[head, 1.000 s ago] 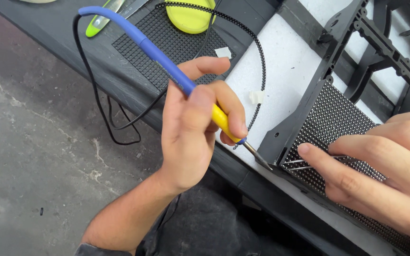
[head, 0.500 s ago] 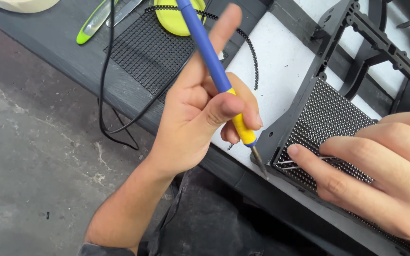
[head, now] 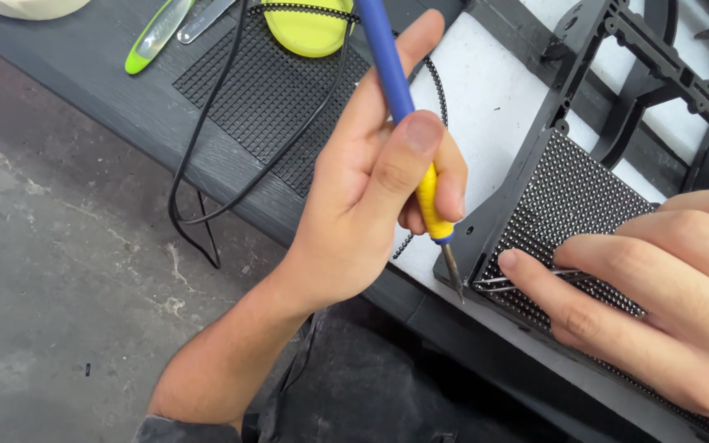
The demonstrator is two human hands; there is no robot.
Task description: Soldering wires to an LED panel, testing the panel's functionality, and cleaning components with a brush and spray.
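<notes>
Tip of the blue-and-yellow soldering iron (head: 420, 176), gripped in your left hand (head: 371, 197), nearly touches the black dotted LED panel (head: 564, 217); your right hand (head: 666, 295) lies flat, grasping nothing, pinning thin wires (head: 527, 279) not yet soldered.

The grey floor (head: 59, 271) at the left and lower left of the frame lies open, crossed only by a hanging loop of black cable (head: 198, 205). Toward the upper middle, a black mesh sheet (head: 264, 98), a yellow disc (head: 309, 29) and green tweezers (head: 153, 37) crowd the bench edge. At right, the dotted panel (head: 560, 213) and black frame (head: 650, 74) block passage, leaving a bare white strip (head: 494, 90) between them and the mesh.
</notes>
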